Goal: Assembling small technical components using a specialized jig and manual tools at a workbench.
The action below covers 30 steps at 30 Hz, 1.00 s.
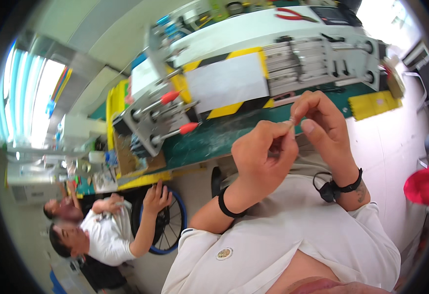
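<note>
My left hand (266, 154) is closed, thumb and forefinger pinched together in front of my chest. Fingertip to fingertip with it, my right hand (325, 127) is pinched too, its other fingers curled. A tiny thin piece (292, 119) shows between the fingertips, too small to name. Both hands are just off the near edge of a green-topped workbench (197, 142). Beyond them stands a metal fixture (153, 115) with red-tipped handles (189, 128). Beside it a white sheet (226, 81) lies on a yellow-and-black striped surface.
Metal rails (312, 59) run along the bench to the right. Red-handled pliers (295, 15) lie on a white surface at the back. A yellow flat piece (374, 104) sits at the right corner. To the left are a co-worker (109, 230) and a blue-rimmed wheel (177, 225).
</note>
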### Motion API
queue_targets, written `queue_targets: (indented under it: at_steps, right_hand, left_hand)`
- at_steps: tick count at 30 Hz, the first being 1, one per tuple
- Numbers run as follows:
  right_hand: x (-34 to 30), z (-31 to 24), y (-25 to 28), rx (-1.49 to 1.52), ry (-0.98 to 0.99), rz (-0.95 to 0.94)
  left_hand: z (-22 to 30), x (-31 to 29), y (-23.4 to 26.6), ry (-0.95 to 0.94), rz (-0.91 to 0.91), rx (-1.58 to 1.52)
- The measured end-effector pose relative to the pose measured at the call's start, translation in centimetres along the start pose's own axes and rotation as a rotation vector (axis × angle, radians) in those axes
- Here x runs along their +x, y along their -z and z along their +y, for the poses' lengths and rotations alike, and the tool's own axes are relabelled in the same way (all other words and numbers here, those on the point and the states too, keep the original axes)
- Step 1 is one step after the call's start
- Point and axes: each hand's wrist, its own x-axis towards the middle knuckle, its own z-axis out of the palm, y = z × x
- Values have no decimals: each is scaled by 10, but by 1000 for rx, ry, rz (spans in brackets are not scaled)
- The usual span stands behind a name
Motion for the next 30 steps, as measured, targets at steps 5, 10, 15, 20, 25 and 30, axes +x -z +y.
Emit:
queue_targets:
  at_steps: [5,10,15,20,25,30]
  right_hand:
    - [-18,-15,25,-126,86,100]
    - [-36,-23,55,-321,268,236]
    - [-96,-49,122,-515,158,542]
    - [-217,-89,250,-1289,-53,1032]
    - [-226,-43,327,-1426,-72,1054]
    - [-164,11,363,-1340,98,1037]
  left_hand:
    - [-5,8,-42,-140,-87,-22]
    - [-1,9,-81,-303,-184,73]
    - [23,12,-125,-122,-616,-109]
    - [-16,13,-154,-282,-704,-19]
    - [-73,9,-214,-297,-794,-54]
    - [-85,13,-232,-389,-935,153]
